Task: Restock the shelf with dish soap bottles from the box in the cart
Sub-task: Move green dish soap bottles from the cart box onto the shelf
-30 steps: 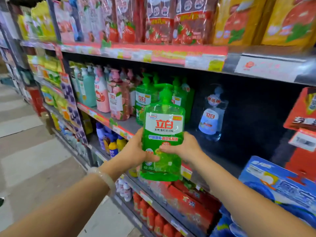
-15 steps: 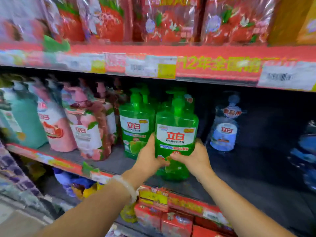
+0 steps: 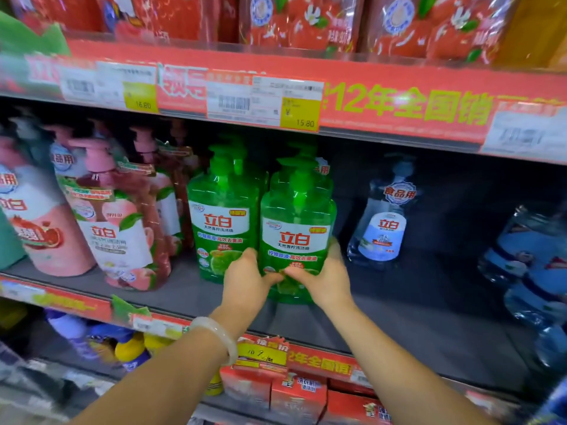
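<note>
Both hands grip one translucent green plastic pump bottle of dish soap [image 3: 297,240] at its lower body, upright on the dark grey middle shelf [image 3: 429,320]. The left hand [image 3: 245,286] wraps the bottle's left side with the thumb across the front; the right hand [image 3: 326,279] curls round the right side, its thumb meeting the other near the label's foot. A pale, milky bangle [image 3: 219,335] circles the left wrist.

The held bottle's white label carries the red brand characters 立白, with smaller, partly blurred lines below it. Just beside it on the left, touching or nearly so, stands a matching green pump bottle [image 3: 222,223] with the same 立白 label and a lime picture; more green pump tops show behind both.

Further left are pink pump bottles [image 3: 113,228] — also marked 立白, one with a peach picture, another with a pomegranate. To the right, well apart, stands a clear bluish pump bottle [image 3: 385,222] with a 立白 label and a round neck tag reading 食品用.

The red price strip [image 3: 383,105] on the shelf above bears yellow print "12年全国销" and yellow tags reading 16.80 and 15.80. Red packets with strawberry pictures [image 3: 294,19] fill the top shelf; red cartons [image 3: 294,397] sit on the one below.
</note>
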{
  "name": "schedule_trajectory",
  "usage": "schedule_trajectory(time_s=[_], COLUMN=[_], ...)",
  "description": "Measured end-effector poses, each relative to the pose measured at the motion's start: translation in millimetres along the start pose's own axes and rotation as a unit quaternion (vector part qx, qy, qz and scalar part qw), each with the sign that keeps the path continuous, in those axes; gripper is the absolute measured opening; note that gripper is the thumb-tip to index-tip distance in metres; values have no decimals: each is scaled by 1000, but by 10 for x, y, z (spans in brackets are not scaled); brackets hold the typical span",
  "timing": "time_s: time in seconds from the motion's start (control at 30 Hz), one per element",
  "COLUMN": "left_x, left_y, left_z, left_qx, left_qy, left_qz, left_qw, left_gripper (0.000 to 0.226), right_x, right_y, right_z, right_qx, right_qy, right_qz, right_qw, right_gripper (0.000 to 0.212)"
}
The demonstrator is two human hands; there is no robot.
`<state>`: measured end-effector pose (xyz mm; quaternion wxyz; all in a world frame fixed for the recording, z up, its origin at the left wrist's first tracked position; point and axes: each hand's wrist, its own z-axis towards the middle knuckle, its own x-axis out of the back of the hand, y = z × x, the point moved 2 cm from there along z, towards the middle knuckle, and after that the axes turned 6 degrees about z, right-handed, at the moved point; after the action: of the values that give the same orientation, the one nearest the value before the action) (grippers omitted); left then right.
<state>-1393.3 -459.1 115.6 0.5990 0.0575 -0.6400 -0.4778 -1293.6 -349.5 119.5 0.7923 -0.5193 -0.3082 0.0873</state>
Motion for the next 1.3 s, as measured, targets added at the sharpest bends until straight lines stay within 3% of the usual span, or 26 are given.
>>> schedule_trajectory(time_s=[0.33,0.8,0.9,1.07,1.2,1.3], left_x=[-23,-23,-24,-108,-378,-650], left_y=[24,-59,-69,46,372,713], left_z=[31,91,32,-191,-360,-562], left_qx=[23,19,11,-139,-276,-371], left_qy=[34,4,-22,-93,-143,-175], left_qz=[-27,32,54,175,191,206], left_qw=[999,999,998,970,931,889], left_gripper=[48,52,42,28,55,71], right_x=[-79,-121,-111,43,385,747], right_y=[-9,4,29,109,127,214], right_z=[114,122,84,-120,-334,-571], right_qx=[-69,-90,-111,-125,-65,-67], right_qy=[-24,-17,-31,-53,-87,-89], right_qz=[23,29,19,-77,-257,-317], right_qw=[997,995,993,988,960,942], right_gripper=[76,80,82,87,79,73])
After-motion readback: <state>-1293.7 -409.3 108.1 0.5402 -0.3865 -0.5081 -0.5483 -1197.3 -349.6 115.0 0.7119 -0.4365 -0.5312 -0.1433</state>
